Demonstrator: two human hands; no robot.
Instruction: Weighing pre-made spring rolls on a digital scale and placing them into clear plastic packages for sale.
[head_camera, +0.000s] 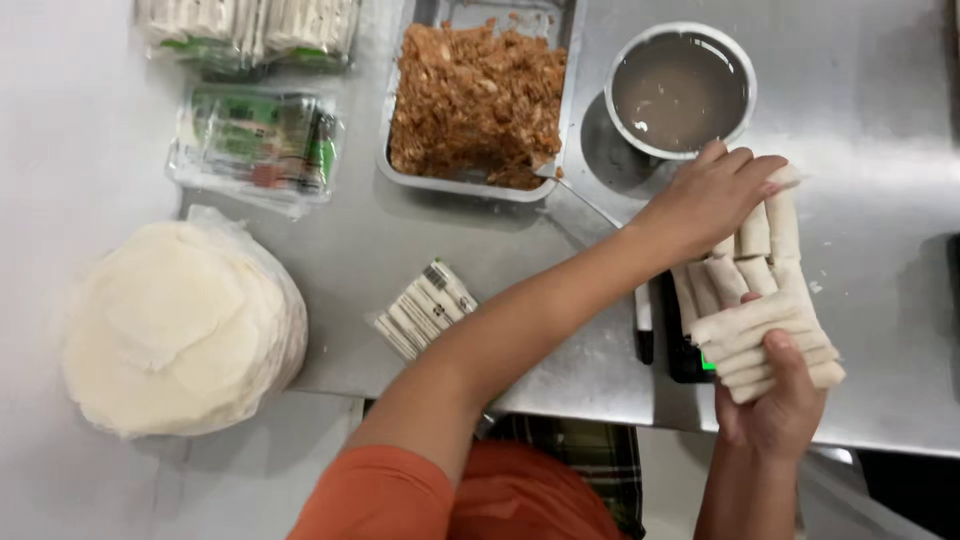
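The pale spring rolls (765, 320) lie stacked over a dark scale at the near right edge of the steel surface (880, 130). My right hand (775, 405) has its fingers closed under the lower rolls, thumb on top; my left hand (712, 195), arm crossed over, rests its curled fingers on the upper ones. Just beyond sit a metal bowl of cloudy liquid (680, 90) and a tray of brown filling (478, 95). Leftward lie a small white barcoded packet (425, 308), a clear green-labelled package (255, 145), and a bagged stack of round wrappers (175, 325).

Bare forearms, short orange sleeve (375, 495), green plaid garment (590, 460) below.
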